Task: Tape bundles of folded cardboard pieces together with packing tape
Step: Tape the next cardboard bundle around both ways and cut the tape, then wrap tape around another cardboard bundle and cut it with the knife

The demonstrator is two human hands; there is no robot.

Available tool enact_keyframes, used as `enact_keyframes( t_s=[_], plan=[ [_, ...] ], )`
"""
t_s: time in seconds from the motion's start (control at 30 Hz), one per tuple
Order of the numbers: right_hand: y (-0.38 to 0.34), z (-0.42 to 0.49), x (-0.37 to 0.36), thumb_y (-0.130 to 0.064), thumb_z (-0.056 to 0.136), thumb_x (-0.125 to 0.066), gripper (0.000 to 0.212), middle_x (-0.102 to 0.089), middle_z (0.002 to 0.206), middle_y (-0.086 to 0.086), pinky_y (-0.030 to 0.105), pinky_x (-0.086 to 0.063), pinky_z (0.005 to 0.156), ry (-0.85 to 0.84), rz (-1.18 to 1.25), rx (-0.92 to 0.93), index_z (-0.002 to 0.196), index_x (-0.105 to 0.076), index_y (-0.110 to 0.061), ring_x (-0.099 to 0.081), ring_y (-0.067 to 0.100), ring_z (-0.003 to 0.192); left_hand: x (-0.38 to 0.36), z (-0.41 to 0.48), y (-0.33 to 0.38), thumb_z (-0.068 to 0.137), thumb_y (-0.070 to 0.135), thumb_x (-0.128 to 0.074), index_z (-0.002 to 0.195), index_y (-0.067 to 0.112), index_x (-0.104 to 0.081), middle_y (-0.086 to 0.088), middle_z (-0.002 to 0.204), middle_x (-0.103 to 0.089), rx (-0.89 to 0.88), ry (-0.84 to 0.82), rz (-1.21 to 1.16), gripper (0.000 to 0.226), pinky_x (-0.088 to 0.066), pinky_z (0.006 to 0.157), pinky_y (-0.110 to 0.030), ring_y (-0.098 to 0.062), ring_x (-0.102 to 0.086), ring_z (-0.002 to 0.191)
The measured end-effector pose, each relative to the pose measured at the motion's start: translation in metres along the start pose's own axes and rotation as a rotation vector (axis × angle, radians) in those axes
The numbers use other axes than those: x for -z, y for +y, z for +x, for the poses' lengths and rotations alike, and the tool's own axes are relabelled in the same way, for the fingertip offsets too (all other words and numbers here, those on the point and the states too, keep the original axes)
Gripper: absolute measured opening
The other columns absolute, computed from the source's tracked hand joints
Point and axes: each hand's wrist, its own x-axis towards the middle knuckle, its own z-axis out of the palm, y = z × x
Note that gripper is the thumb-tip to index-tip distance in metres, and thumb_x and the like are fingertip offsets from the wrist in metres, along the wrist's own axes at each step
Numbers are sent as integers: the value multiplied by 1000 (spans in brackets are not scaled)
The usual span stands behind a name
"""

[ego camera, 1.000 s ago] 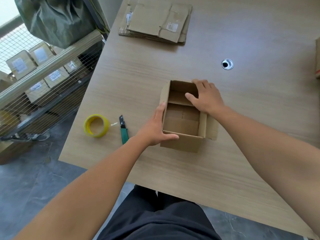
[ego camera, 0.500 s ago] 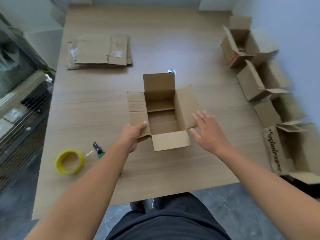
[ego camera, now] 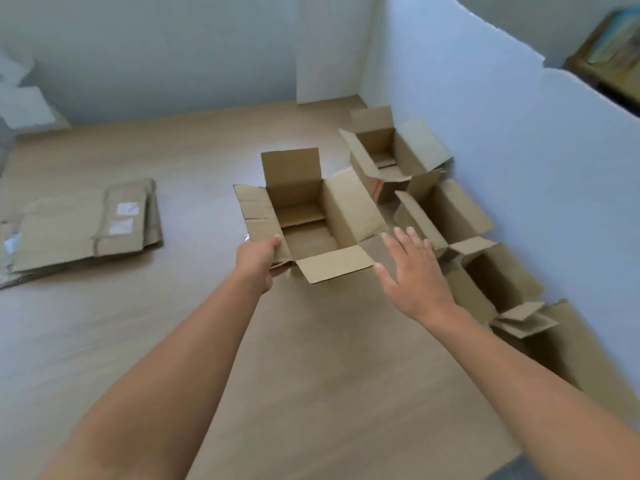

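Observation:
An open cardboard box (ego camera: 311,233) with all four top flaps spread stands in the middle of the wooden table (ego camera: 311,358). My left hand (ego camera: 258,259) grips the box's left flap at its near corner. My right hand (ego camera: 412,271) hovers flat with straight fingers just right of the box, touching nothing. A stack of flattened cardboard pieces (ego camera: 83,226) lies at the left of the table. No tape roll is in view.
Several open cardboard boxes (ego camera: 391,157) stand in a row along the white wall (ego camera: 519,168) on the right, the nearest (ego camera: 498,285) close to my right hand. The table's near right corner ends by my right forearm.
The view swung right and up, so the yellow tape roll and green cutter left the frame. The box went from held with both hands to opened flaps, and my left hand moves it toward the boxes on the right.

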Motion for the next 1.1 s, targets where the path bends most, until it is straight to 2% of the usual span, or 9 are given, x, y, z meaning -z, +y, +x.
enact_keyframes(
  t_s=[0.1, 0.23, 0.43, 0.6, 0.73, 0.8, 0.9, 1.0, 1.1],
  plan=[
    [31, 77, 12, -44, 104, -43, 64, -22, 168, 8, 44, -5, 127, 42, 25, 50, 160, -29, -17, -7, 25, 157, -54, 53, 21, 92, 10, -69, 107, 15, -57, -10, 107, -68, -10, 33, 41, 20, -63, 69, -45, -29, -71, 92],
    [71, 159, 17, -43, 104, -42, 63, -20, 168, 8, 45, -6, 128, 15, 24, 83, 160, -27, -19, -9, 27, 157, -104, 109, 43, 93, 10, -68, 114, 11, -57, -12, 108, -69, 19, 9, 52, 24, -61, 59, -40, -30, -71, 92],
    [100, 210, 12, -43, 105, -41, 62, -18, 169, 6, 45, -6, 127, -47, 20, 103, 160, -26, -21, -8, 26, 157, -146, 148, 53, 92, 9, -66, 122, 7, -56, -17, 113, -68, 40, 17, 57, 32, -62, 59, -43, -34, -70, 96],
    [86, 194, 7, -44, 104, -41, 61, -23, 167, 7, 46, -5, 127, -26, -11, 184, 158, -31, -18, -6, 25, 157, -146, 136, 57, 92, 23, -70, 131, 14, -54, -9, 124, -63, -107, 50, 186, 43, -60, 85, -48, -24, -63, 102],
    [42, 145, 1, -43, 104, -43, 60, -27, 166, 8, 47, -4, 127, -98, 28, 260, 156, -36, -16, -10, 27, 157, -101, 82, 48, 92, 44, -65, 139, 20, -48, 2, 143, -50, -365, 227, 454, 56, -44, 106, -38, -17, -52, 124],
    [10, 111, -8, -44, 104, -42, 60, -26, 166, 7, 46, -2, 127, -151, 64, 280, 157, -35, -17, -9, 25, 157, -62, 44, 30, 94, 44, -61, 143, 19, -46, 2, 148, -46, -489, 248, 651, 57, -36, 105, -30, -17, -46, 133],
    [-45, 51, -27, -45, 105, -40, 60, -24, 167, 5, 49, -2, 126, -221, 59, 315, 158, -33, -19, -7, 25, 157, 7, -17, -10, 97, 44, -56, 142, 18, -51, 0, 149, -46, -631, 227, 1107, 51, -31, 111, -37, -22, -37, 141],
    [-101, -14, -46, -46, 105, -38, 59, -23, 167, 4, 51, -3, 125, -272, 28, 351, 158, -31, -21, -6, 26, 157, 83, -83, -53, 100, 52, -45, 149, 25, -42, 7, 163, -25, -542, 218, 1388, 56, -7, 122, -49, -23, -7, 153],
    [-158, -80, -64, -47, 106, -35, 59, -19, 169, 3, 51, -1, 125, -314, 48, 365, 159, -28, -23, -3, 24, 157, 169, -145, -90, 101, 55, -38, 153, 30, -33, 8, 168, -12, -458, 237, 1440, 58, 8, 122, -52, -23, 8, 155]
  ],
)
